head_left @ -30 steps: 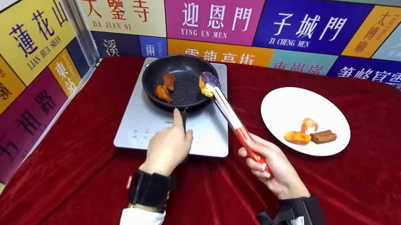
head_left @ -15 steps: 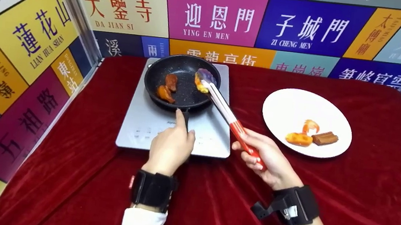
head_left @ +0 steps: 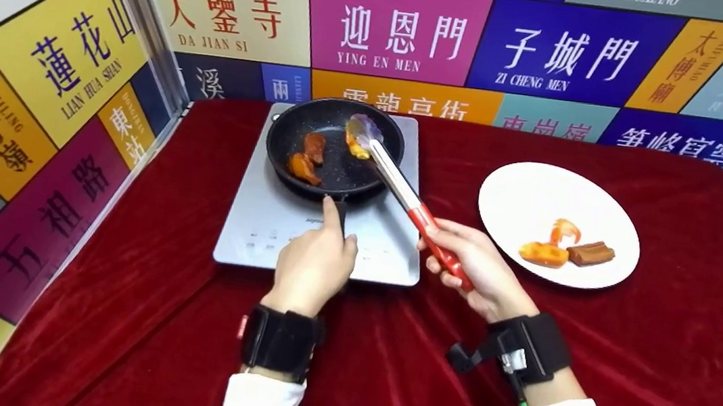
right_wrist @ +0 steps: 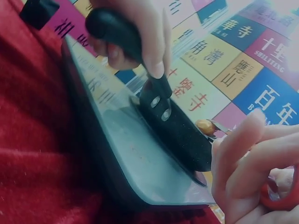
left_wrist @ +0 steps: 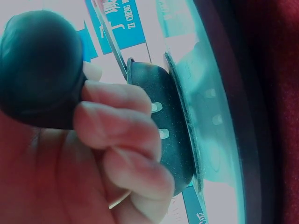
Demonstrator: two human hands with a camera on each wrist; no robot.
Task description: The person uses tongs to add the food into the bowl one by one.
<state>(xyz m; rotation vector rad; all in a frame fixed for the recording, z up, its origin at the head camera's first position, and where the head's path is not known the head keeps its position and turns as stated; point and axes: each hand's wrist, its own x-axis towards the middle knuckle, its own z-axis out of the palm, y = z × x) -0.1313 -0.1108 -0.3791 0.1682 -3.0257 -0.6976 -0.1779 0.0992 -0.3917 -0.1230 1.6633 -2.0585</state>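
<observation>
One purple-and-yellow piece (head_left: 357,132) sits over the black pan (head_left: 343,175) at the tips of red-handled tongs (head_left: 423,217), slanting forward-left from the gripping right hand (head_left: 485,268), nearer the left hand (head_left: 315,262), curled round the pan handle (right_wrist: 122,38).

Red cloth (head_left: 458,163) lies open between the cooktop (head_left: 251,218), center, and the white plate (head_left: 529,195), right, down to where the right hand (head_left: 484,263) and tongs (head_left: 423,217) cut across. The tongs span the lower-right rim of the pan (head_left: 344,174); the left hand (head_left: 314,262) blocks its front. 2 brown pieces (head_left: 314,148) crowd its left side. A printed wall (head_left: 391,33) closes the top.
</observation>
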